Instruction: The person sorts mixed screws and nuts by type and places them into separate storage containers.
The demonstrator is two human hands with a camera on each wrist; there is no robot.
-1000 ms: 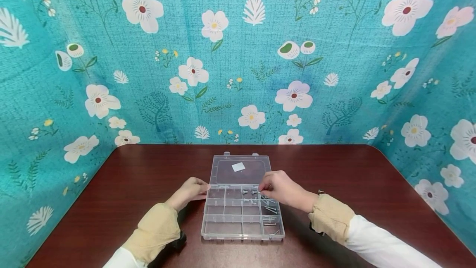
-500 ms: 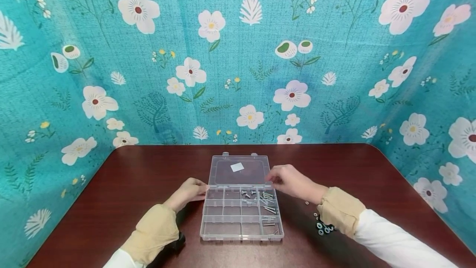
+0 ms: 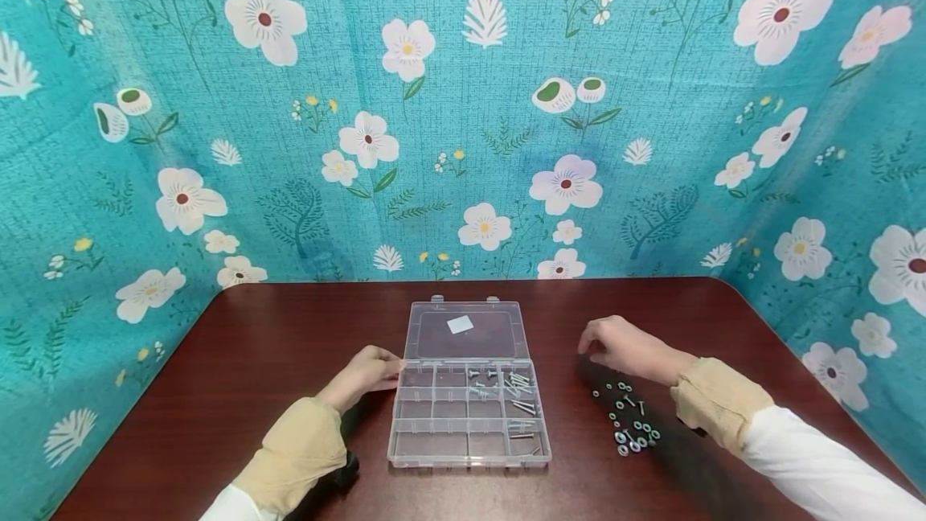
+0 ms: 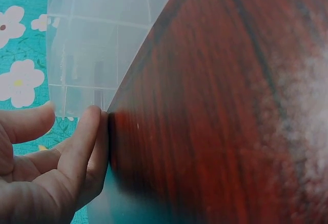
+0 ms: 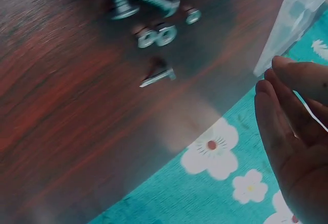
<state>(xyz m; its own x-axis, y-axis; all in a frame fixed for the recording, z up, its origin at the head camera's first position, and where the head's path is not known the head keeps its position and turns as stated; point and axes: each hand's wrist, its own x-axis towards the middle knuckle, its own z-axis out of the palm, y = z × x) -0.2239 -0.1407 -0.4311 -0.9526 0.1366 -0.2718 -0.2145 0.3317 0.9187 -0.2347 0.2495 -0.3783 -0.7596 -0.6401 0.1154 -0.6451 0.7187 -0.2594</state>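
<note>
My left hand touches the left side of a clear plastic organizer box, whose lid is folded back. In the left wrist view, the fingers rest low against the box wall and the thumb lies near its upper rim. My right hand is over the table right of the box, fingers loosely bent, holding nothing. Below it lie loose nuts and a few screws. Long screws fill the box's right column; short screws lie in the compartment beside it.
The dark red wooden table ends at a floral teal cloth behind and at both sides. A white paper square lies on the lid. Several left compartments hold nothing visible.
My right hand has left the box's back right compartment and moved right, over the loose hardware, uncovering the nuts and screws. My left hand stays at the box's side.
</note>
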